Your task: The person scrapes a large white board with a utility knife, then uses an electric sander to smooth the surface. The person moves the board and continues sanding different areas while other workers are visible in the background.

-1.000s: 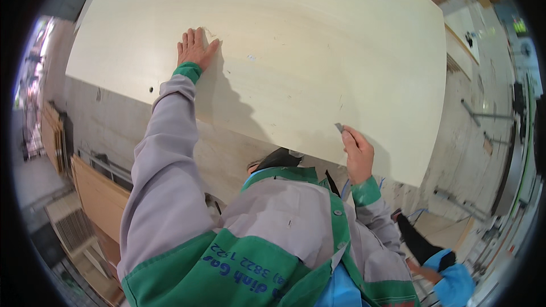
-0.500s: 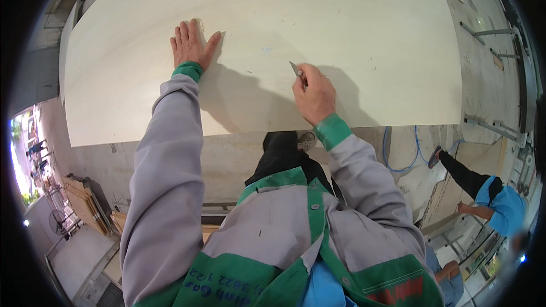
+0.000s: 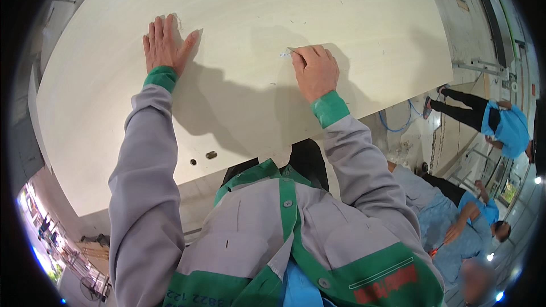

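Observation:
A large pale wooden panel (image 3: pixel 369 23) spreads out in front of me. My left hand (image 3: pixel 165 45) lies flat on it at the left, fingers stretched and thumb apart. Further right, my right hand (image 3: pixel 316 71) is closed around a cutter knife (image 3: pixel 292 50), of which only a little of the blade shows; the handle is hidden in my fingers. The blade tip is at a small whitish-blue mark (image 3: pixel 284 54) on the panel's surface. I cannot tell whether it touches the wood.
Two small dark oval spots (image 3: pixel 211 154) sit near the panel's close edge. Several short dark marks dot its surface. At the right, a person in a blue shirt (image 3: pixel 509 131) stands beyond a blue hose (image 3: pixel 398 125); other people are lower right, one holding a red-handled tool (image 3: pixel 437 248).
My view and body have turned relative to the panel, whose near edge now slants. My right hand has brought the knife to the whitish-blue mark. My left hand stays flat on the panel.

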